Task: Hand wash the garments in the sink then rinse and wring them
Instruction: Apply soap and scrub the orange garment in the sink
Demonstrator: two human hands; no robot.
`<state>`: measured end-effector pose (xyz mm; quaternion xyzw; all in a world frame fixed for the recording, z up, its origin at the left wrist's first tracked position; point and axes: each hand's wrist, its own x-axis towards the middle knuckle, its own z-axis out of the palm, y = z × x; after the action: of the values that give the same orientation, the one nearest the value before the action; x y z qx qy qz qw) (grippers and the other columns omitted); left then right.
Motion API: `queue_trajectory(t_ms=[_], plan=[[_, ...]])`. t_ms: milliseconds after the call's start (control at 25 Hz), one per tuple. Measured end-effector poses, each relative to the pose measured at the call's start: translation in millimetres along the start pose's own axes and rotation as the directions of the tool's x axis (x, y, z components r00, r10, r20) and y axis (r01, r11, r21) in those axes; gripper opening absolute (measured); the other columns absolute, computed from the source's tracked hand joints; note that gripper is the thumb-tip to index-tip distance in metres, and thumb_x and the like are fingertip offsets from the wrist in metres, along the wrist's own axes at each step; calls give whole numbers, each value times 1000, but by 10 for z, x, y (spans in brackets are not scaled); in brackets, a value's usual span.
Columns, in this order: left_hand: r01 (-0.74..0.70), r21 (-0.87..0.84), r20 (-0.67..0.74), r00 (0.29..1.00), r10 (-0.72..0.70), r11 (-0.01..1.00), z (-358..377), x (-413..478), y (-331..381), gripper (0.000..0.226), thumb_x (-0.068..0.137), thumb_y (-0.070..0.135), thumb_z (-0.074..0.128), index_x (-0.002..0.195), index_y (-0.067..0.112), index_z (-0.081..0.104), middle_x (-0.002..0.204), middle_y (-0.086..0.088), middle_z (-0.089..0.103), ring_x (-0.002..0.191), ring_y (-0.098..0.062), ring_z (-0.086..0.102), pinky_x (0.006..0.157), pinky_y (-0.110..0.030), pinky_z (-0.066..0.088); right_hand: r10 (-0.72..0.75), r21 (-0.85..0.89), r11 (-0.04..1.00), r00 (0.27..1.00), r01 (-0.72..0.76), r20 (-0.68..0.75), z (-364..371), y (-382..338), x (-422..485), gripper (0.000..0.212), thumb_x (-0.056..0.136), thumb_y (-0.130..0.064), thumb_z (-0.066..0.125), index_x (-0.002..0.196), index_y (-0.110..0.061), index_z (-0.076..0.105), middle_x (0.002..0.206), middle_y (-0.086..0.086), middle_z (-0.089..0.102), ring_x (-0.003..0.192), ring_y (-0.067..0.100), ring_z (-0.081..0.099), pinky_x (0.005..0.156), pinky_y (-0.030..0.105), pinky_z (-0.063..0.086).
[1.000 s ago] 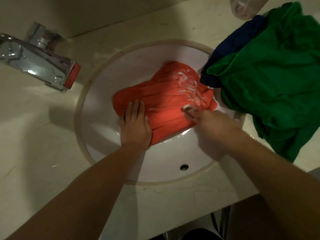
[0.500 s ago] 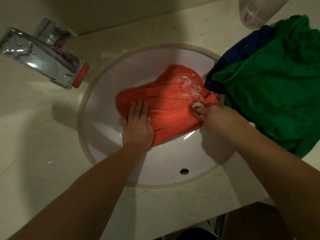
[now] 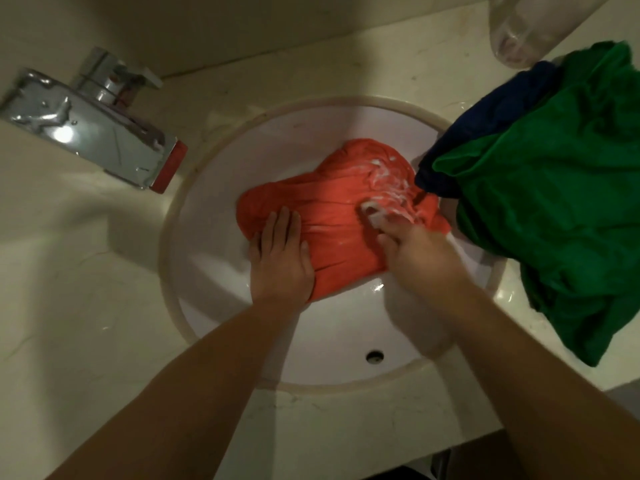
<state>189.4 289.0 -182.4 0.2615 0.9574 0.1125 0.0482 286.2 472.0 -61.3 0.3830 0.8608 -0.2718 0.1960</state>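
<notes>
An orange garment (image 3: pixel 332 216) lies bunched in the white round sink (image 3: pixel 221 188), with white suds on its far right part. My left hand (image 3: pixel 280 258) presses flat on the garment's near left edge, fingers straight. My right hand (image 3: pixel 412 247) is on the garment's right side, its fingertips curled round a small pale piece of soap (image 3: pixel 372 214) that touches the sudsy cloth. This hand is blurred by motion. A green garment (image 3: pixel 554 202) and a dark blue garment (image 3: pixel 485 133) lie heaped on the counter at the right, overhanging the sink's rim.
A chrome faucet (image 3: pixel 90 123) with a red tip juts over the sink's left rim. A clear plastic container (image 3: pixel 526 26) stands at the far right corner. The overflow hole (image 3: pixel 374 356) is in the near wall of the sink. Pale marble counter (image 3: pixel 86 306) surrounds it.
My right hand has slid left and nearer along the sudsy part of the orange garment. My left hand has stayed pressed on the cloth. The view has shifted a little.
</notes>
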Motion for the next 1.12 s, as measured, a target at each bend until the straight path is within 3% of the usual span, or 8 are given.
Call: queue_trajectory(t_ms=[120,200,360,480,680,800,1000,1120], plan=[[-12,19,-14,1000,12,1000,17,0,-3,54,99,33,39,151,18,46,159,-4,42,148,-23,34,116,-48,29,-33,263,964,999,35,-13,214,-160,-49,32,100,-43,59,131,-52,63,125,-2,72,111,28,68,96,34,52],[-13,21,-30,999,14,1000,20,-3,8,52,100,33,40,149,18,49,158,-4,44,147,-23,37,115,-48,32,68,233,971,994,-47,-84,-52,61,49,28,102,-38,60,127,-47,68,123,-11,70,110,26,67,93,30,50],[-97,102,-66,992,104,990,-45,-74,-34,42,99,36,45,130,16,66,138,-8,61,125,-32,53,105,-50,38,141,139,982,984,-125,-110,-251,177,231,37,105,-36,55,140,-40,62,134,11,68,120,38,63,100,37,47],[-184,106,-76,978,192,977,-228,196,14,35,99,40,46,104,15,70,116,-10,65,106,-35,56,95,-48,40,-98,200,973,990,117,-103,89,-227,461,41,104,-37,54,145,-38,58,138,10,66,127,36,59,109,40,46],[-296,82,100,952,288,952,-151,636,-191,54,104,40,32,153,19,45,161,-7,38,148,-30,35,118,-49,27,-82,161,982,991,98,-108,176,-32,456,38,107,-43,47,143,-53,53,141,5,64,123,33,62,103,41,50],[-274,95,110,958,264,957,-77,341,-311,60,104,42,29,157,15,37,164,-8,33,151,-27,30,122,-48,17,-59,216,973,994,77,-87,174,22,152,35,107,-45,44,137,-61,53,120,1,74,100,24,70,89,36,56],[-196,76,59,980,191,978,-79,242,-272,62,103,40,34,155,7,39,162,-10,36,151,-27,31,124,-42,11,-355,17,935,934,355,37,360,-543,436,45,107,-40,45,149,-56,43,129,9,71,110,39,68,94,44,55],[-193,71,30,981,191,979,-71,234,-280,59,104,38,35,152,5,43,161,-11,38,150,-27,34,124,-43,12,-96,-113,990,994,90,-57,-71,-27,770,39,107,-45,46,144,-50,53,124,18,71,108,44,66,95,46,51]])
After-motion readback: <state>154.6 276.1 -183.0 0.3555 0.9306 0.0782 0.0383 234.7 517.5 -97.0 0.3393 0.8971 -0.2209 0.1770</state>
